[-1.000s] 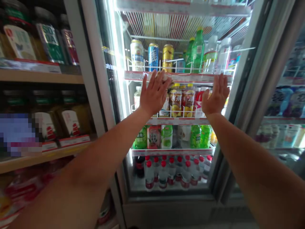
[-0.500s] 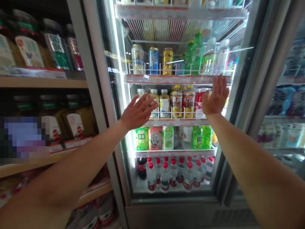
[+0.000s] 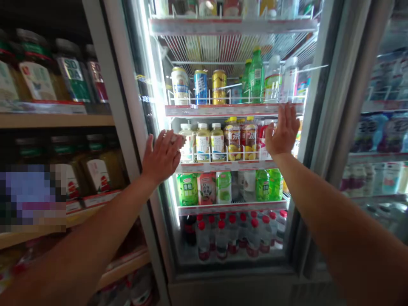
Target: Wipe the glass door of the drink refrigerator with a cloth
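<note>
From my seat, I see the left hand (image 3: 162, 157) and the right hand (image 3: 283, 131) held out toward the glass door (image 3: 236, 260) of the fridge (image 3: 236, 293). The door is straight ahead of both, and its long side runs up and down. The left hand is by the door's left edge, fingers spread wide; the right hand is near the right edge, fingers up, thumb out. I see nothing gripped in either — though a pale patch (image 3: 180, 140) by the left fingertips is too blurry for me to name. I can't tell if the palms touch the glass. Behind it, white-capped bottles (image 3: 203, 142) stand upright at the left end of the middle shelf (image 3: 223, 165) — closer to the left hand. Red bottles (image 3: 262, 138) toward that shelf's right end are closer to the right hand.
</note>
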`<state>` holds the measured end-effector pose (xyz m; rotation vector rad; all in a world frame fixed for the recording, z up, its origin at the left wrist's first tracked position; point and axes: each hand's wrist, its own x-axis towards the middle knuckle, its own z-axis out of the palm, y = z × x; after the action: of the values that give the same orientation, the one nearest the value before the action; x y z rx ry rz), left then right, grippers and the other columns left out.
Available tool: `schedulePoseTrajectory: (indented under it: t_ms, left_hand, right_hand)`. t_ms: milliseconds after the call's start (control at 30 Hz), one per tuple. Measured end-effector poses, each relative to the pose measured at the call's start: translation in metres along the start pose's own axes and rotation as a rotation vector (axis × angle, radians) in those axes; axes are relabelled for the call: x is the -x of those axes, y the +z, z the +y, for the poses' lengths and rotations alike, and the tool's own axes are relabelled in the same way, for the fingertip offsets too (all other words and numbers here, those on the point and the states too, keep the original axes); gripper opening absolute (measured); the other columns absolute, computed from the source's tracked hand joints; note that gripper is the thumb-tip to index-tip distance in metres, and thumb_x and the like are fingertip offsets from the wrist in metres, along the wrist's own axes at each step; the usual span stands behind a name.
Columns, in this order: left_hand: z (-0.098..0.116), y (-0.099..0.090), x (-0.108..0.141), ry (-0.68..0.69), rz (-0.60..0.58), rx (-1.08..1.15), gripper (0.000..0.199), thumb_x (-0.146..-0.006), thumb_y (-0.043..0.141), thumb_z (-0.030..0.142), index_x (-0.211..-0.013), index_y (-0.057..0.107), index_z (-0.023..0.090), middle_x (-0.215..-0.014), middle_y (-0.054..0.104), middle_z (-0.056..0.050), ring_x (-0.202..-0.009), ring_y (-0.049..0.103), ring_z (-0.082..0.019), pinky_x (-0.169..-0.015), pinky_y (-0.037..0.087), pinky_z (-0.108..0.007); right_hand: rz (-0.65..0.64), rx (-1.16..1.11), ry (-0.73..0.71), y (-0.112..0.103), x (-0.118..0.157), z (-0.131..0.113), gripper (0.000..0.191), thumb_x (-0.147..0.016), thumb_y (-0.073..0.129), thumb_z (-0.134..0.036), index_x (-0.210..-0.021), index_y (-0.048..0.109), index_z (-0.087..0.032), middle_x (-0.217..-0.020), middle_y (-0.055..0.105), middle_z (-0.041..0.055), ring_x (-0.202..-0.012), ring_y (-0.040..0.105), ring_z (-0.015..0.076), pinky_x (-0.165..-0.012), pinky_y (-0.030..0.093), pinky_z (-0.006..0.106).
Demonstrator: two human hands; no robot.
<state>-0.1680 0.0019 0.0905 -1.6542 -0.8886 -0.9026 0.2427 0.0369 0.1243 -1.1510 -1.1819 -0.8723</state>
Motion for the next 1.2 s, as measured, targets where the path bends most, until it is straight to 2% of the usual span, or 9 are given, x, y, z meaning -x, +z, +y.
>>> schedulePoseTrajectory:
  t_ms: [200, 367, 533, 633, 733, 800, 900, 1033, 1200]
  left_hand:
    - [0.015, 0.002, -0.009, -0.319, 0.148, 0.014, 0.062, -0.105, 0.042, 0.033, -0.162, 0.027, 0.018, -0.171, 0.013, -0.014, -0.157, 0.013, -0.039, -0.125, 0.018, -0.065]
    - [0.022, 0.01, 0.002, -0.204, 0.153, 0.074, 0.061, -0.105, 0.043, 0.034, -0.163, 0.028, 0.021, -0.171, 0.012, -0.01, -0.156, 0.017, -0.038, -0.124, 0.019, -0.067]
    - [0.011, 0.008, -0.034, -0.256, 0.257, 0.103, 0.06, -0.108, 0.028, 0.044, -0.162, 0.028, 0.017, -0.17, 0.014, 0.002, -0.158, 0.002, -0.027, -0.131, 0.001, -0.05]
    - [0.03, 0.011, -0.044, -0.074, 0.177, 0.066, 0.057, -0.108, 0.031, 0.036, -0.161, 0.029, 0.013, -0.17, 0.015, -0.002, -0.157, -0.005, -0.024, -0.131, 0.005, -0.048]
    - [0.049, 0.015, -0.045, 0.302, 0.036, 0.029, 0.055, -0.106, 0.042, 0.027, -0.16, 0.033, 0.022, -0.166, 0.028, -0.004, -0.158, 0.004, -0.021, -0.131, 0.013, -0.047]
    - [0.051, 0.016, -0.052, 0.385, 0.005, 0.014, 0.055, -0.106, 0.043, 0.025, -0.159, 0.032, 0.027, -0.164, 0.034, -0.001, -0.157, 0.012, -0.02, -0.132, 0.011, -0.05]
    - [0.049, 0.016, -0.073, 0.182, 0.058, 0.018, 0.051, -0.108, 0.037, 0.03, -0.159, 0.032, 0.026, -0.166, 0.031, 0.002, -0.157, 0.019, -0.023, -0.131, 0.008, -0.056]
    - [0.069, 0.022, -0.083, -0.019, 0.141, 0.026, 0.056, -0.107, 0.038, 0.029, -0.16, 0.03, 0.014, -0.169, 0.025, -0.012, -0.158, 0.009, -0.031, -0.128, 0.013, -0.062]
    - [0.096, 0.029, -0.077, 0.602, 0.021, 0.113, 0.064, -0.103, 0.048, 0.02, -0.161, 0.026, 0.03, -0.162, 0.041, -0.002, -0.157, 0.02, -0.021, -0.131, 0.015, -0.048]
  right_hand:
    - [0.005, 0.002, 0.004, -0.002, 0.0, -0.002, 0.069, -0.088, 0.043, -0.028, -0.155, 0.037, -0.014, -0.165, 0.035, 0.0124, -0.156, 0.024, 0.0259, -0.126, 0.023, 0.053]
    - [0.0, -0.02, 0.002, -0.004, 0.001, -0.003, 0.068, -0.089, 0.043, -0.028, -0.156, 0.036, -0.017, -0.165, 0.036, 0.0115, -0.157, 0.024, 0.0261, -0.125, 0.023, 0.056]
    - [0.017, -0.016, 0.007, -0.004, 0.001, -0.004, 0.066, -0.09, 0.042, -0.028, -0.156, 0.038, -0.017, -0.165, 0.037, 0.011, -0.156, 0.025, 0.0264, -0.125, 0.024, 0.056]
    - [-0.005, -0.005, 0.009, -0.006, 0.001, -0.005, 0.065, -0.092, 0.04, -0.029, -0.156, 0.038, -0.016, -0.166, 0.035, 0.0104, -0.157, 0.024, 0.0247, -0.126, 0.023, 0.053]
    - [-0.031, -0.006, 0.015, -0.007, 0.001, -0.005, 0.065, -0.093, 0.039, -0.03, -0.156, 0.038, -0.016, -0.166, 0.033, 0.0098, -0.157, 0.022, 0.0236, -0.127, 0.022, 0.052]
    - [-0.036, -0.011, 0.016, -0.007, 0.001, -0.004, 0.065, -0.093, 0.04, -0.029, -0.157, 0.037, -0.015, -0.166, 0.033, 0.0106, -0.157, 0.021, 0.0241, -0.127, 0.022, 0.054]
    - [-0.03, -0.004, 0.016, -0.007, 0.0, -0.004, 0.065, -0.093, 0.039, -0.03, -0.156, 0.038, -0.015, -0.166, 0.033, 0.0099, -0.157, 0.021, 0.0238, -0.127, 0.023, 0.053]
    - [-0.025, -0.003, 0.017, -0.007, 0.0, -0.004, 0.064, -0.094, 0.038, -0.032, -0.156, 0.039, -0.016, -0.166, 0.034, 0.0093, -0.157, 0.022, 0.0236, -0.127, 0.022, 0.052]
    - [-0.029, -0.039, 0.022, -0.007, 0.001, -0.004, 0.065, -0.093, 0.04, -0.029, -0.156, 0.039, -0.015, -0.166, 0.034, 0.0112, -0.157, 0.022, 0.0244, -0.127, 0.021, 0.053]
